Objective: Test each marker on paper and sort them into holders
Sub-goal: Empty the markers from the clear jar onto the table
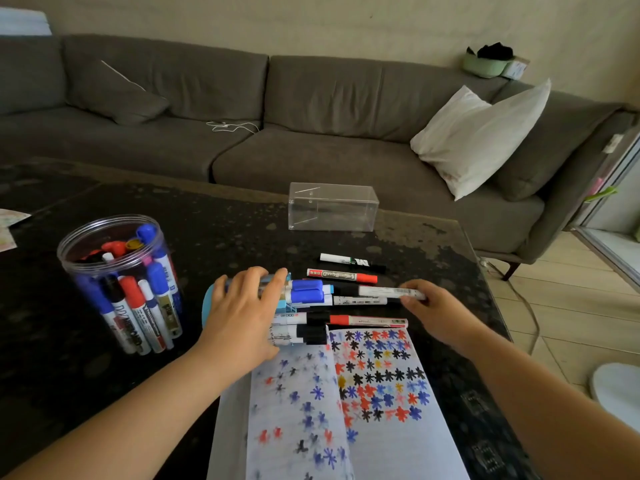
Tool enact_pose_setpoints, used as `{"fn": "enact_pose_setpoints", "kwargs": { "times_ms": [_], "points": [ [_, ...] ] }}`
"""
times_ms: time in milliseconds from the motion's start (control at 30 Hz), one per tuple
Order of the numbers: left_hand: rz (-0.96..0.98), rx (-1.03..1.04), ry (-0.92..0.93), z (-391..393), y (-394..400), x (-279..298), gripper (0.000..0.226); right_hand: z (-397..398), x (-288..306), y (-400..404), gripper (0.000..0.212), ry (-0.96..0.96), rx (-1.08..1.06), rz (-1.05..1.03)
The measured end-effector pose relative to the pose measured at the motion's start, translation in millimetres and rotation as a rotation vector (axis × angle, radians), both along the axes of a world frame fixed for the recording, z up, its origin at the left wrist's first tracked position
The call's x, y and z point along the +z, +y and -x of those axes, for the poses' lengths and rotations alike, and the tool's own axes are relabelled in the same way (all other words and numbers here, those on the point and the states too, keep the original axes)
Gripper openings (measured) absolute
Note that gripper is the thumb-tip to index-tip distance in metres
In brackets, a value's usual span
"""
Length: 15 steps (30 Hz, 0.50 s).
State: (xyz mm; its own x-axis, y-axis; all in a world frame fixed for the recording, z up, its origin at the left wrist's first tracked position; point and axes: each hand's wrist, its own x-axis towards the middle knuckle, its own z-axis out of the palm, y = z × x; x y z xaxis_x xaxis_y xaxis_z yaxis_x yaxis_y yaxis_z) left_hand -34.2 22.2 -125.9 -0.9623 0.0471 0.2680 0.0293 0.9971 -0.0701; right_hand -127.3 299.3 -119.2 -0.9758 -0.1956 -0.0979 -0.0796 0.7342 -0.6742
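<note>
**A:** In the head view, why is the left hand [247, 303] spread over that pile of markers [311, 306]?

**B:** It looks like a steadying hold. Its fingers [258, 277] curl over the top of a light blue holder [211, 299] lying on its side on the counter [225, 220], with the blue-capped markers sticking out of its mouth. Pinning it would keep the round barrels from rolling.

**A:** And the right hand [433, 311]?

**B:** Its fingers pinch the end of a white marker [389, 292] at the right edge of the pile, so I judge this one is being picked for testing. The paper [381, 410] lies just in front of the pile, already thick with red, blue and black star marks, which keeps the reach short.

**A:** Where do the sorted ones go?

**B:** A round clear jar [121, 282] at the left stands packed with markers. A clear box [332, 206] farther back looks empty. Two more markers [343, 271] lie apart behind the pile.

**A:** What can't you make out?

**B:** Most of the blue holder is under the left hand, so its shape is a guess. The white marker's cap colour is hidden by the right fingers, and the paper's near edge is cut off.
</note>
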Motion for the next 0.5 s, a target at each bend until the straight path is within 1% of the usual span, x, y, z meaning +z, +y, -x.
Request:
{"fn": "enact_pose_setpoints", "kwargs": {
  "times_ms": [33, 133, 167, 200, 233, 267, 333, 400, 433, 500],
  "points": [
    [0.004, -0.013, 0.028, 0.8, 1.2, -2.1, 0.118, 1.1, -2.6, -10.4, 0.025, 0.000, 0.026, -0.029],
    [0.036, -0.066, 0.105, 0.2, 6.5, -2.3, 0.120, 3.4, -9.8, -35.5, 0.036, 0.100, 0.134, -0.278],
    [0.049, -0.084, 0.127, -0.1, 8.1, -2.9, 0.120, 0.2, -7.6, -42.0, 0.040, 0.144, 0.138, -0.258],
    [0.055, -0.097, 0.139, -0.4, 10.0, -2.8, 0.119, -4.2, -4.0, -48.2, 0.043, 0.167, 0.147, -0.164],
    [0.053, -0.107, 0.144, -0.9, 12.0, -2.6, 0.119, -9.4, -0.2, -54.7, 0.045, 0.164, 0.163, -0.026],
    [0.046, -0.114, 0.147, -1.1, 14.4, -2.3, 0.118, -15.2, 3.8, -61.8, 0.046, 0.133, 0.196, 0.091],
    [0.034, -0.116, 0.143, -1.1, 18.8, -1.6, 0.117, -25.4, 9.8, -73.4, 0.039, -0.014, 0.260, 0.282],
    [0.030, -0.103, 0.134, -1.4, 21.6, -0.2, 0.118, -30.1, 12.3, -79.0, 0.027, -0.150, 0.266, 0.472],
    [0.029, -0.096, 0.135, -1.0, 21.8, -0.1, 0.118, -31.1, 12.7, -80.2, 0.024, -0.160, 0.276, 0.497],
    [0.040, -0.084, 0.113, -0.6, 22.4, 1.5, 0.119, -31.9, 10.5, -82.8, 0.023, -0.088, 0.325, 0.402]
  ]
}}
